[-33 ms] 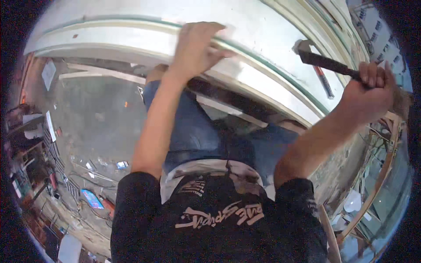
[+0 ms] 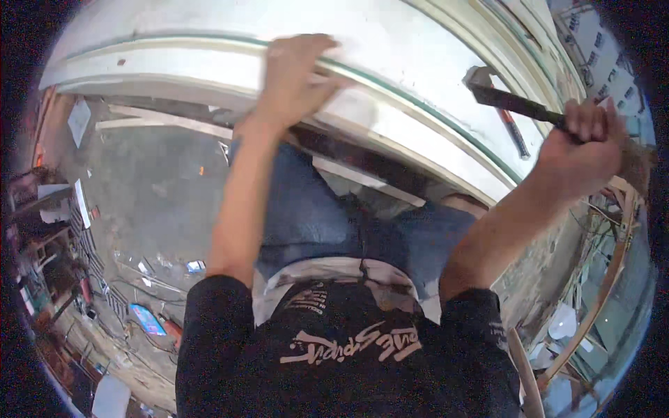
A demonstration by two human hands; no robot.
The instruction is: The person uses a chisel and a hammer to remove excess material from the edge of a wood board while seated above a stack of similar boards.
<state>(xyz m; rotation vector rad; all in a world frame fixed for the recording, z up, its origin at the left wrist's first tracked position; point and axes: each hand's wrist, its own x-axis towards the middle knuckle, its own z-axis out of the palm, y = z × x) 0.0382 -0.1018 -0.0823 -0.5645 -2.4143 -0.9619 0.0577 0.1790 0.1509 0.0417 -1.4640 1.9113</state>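
Gripping a hammer with right fingers, left fingers at green edge — hold unclear, bare worktop between

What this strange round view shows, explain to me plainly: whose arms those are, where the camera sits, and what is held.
There is no machine here, only a person's two bare hands. The camera sits on the person's head and looks down through a very wide lens, so straight edges bend and the corners go dark. At the bottom is the person's own black shirt. Ahead is a white surface with a green-edged strip running along it. The left hand is at that strip, too blurred to tell its grip. The right hand grips the dark handle of a hammer-like tool. Beyond that handle, a red-and-black handle lies on the surface.
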